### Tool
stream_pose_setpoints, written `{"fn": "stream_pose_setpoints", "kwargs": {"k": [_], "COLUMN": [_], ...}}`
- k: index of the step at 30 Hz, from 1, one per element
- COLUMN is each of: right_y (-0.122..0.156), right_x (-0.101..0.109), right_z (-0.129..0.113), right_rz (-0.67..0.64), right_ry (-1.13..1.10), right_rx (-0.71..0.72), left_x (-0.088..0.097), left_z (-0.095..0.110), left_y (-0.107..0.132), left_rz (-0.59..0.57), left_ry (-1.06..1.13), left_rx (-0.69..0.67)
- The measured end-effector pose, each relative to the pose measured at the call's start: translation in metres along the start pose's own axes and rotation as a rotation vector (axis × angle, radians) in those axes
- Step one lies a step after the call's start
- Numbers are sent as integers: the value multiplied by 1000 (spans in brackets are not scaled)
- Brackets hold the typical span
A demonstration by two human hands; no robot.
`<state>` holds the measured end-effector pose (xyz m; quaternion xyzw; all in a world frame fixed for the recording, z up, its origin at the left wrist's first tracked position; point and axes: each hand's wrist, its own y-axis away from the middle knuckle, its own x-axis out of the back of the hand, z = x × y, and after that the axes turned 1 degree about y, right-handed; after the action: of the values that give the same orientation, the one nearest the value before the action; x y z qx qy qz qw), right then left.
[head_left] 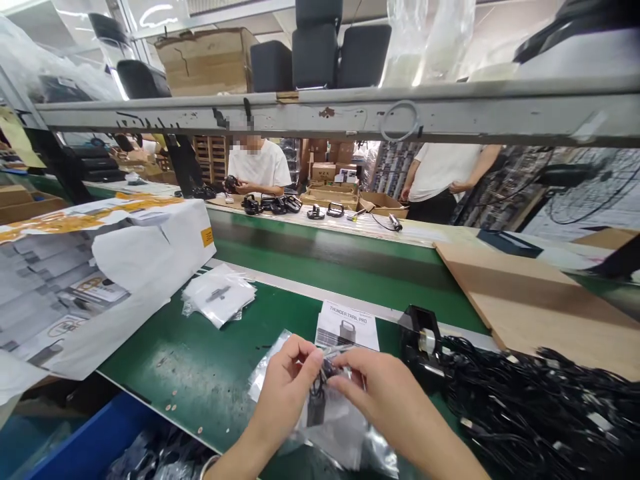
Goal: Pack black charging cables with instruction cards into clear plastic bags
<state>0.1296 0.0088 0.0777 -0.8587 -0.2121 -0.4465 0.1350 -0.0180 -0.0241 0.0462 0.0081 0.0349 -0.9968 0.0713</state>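
Note:
Close in front of me, both hands meet at the top of a clear plastic bag [340, 427] with a coiled black cable [317, 395] showing at its mouth. Thumb and fingers of my left hand [287, 373] pinch the bag's upper left edge. My right hand [373, 380] is closed on the upper right side, where its fingertips partly hide the cable. Just beyond the hands lies a printed manual [347, 323] reading "THUNDER TRAIL PRO". More clear bags lie under and around the one I hold.
A pile of black cables [540, 407] lies right, beside a black tape dispenser [423, 340]. Flat bags with printed inserts [220, 293] lie left, near a large white-wrapped stack [105, 280]. A blue bin [95, 440] sits below. A shelf beam [350, 117] crosses overhead; two people stand beyond the belt.

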Motion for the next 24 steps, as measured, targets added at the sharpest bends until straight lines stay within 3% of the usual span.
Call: {"fn": "stream_pose_setpoints", "kwargs": {"k": [3,5,8,12,15,18,24], "right_y": [-9,-10,-7,3,11,17,28], "right_x": [20,34,49,61,65,64,63], "right_z": [-13,-22,-28,-22,-9,3,9], "right_rz": [22,18,-20,-153,-285,-356,-242], "right_ry": [42,-1,-126,-222,-230,-152,-107], "right_rx": [43,93,114,54,-38,-119,25], "left_x": [7,11,10,-1,-8,-11,-13], "left_z": [-5,-13,-23,-22,-19,-19,-16], "left_y": [-2,-4,-3,4,8,9,7], "left_rz": [15,-38,-228,-524,-488,-420,-403], "left_ry": [-14,9,169,463,524,484,359], "left_rx": [-33,-88,-79,176,283,277,139]}}
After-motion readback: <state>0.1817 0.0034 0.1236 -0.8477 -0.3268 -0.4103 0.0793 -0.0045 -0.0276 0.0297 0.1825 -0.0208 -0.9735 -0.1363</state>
